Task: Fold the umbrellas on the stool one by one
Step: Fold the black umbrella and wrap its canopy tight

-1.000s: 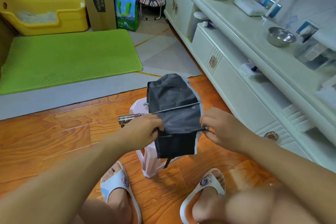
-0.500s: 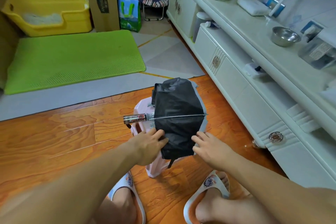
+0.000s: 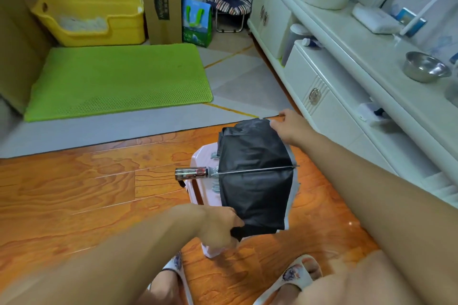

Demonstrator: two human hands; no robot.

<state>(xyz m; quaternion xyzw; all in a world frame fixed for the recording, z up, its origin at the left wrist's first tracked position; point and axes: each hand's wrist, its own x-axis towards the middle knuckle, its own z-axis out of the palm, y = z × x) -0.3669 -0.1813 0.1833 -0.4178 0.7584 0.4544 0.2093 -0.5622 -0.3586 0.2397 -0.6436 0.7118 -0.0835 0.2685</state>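
Black umbrella on the pink stool, held at two edges.
From left to right: your left hand [image 3: 218, 225] pinched the near edge of the black umbrella [image 3: 255, 176], which lay across the pink stool [image 3: 202, 158] with its handle [image 3: 191, 173] pointing left and one metal rib exposed; your right hand [image 3: 288, 126] grasped the canopy's far corner, fingers curled on the fabric, beside the white cabinet [image 3: 322, 106].

The single head-worn camera looked forward and steeply down, close above the fingers [image 3: 273, 124], the floor [image 3: 74, 193] beyond them.
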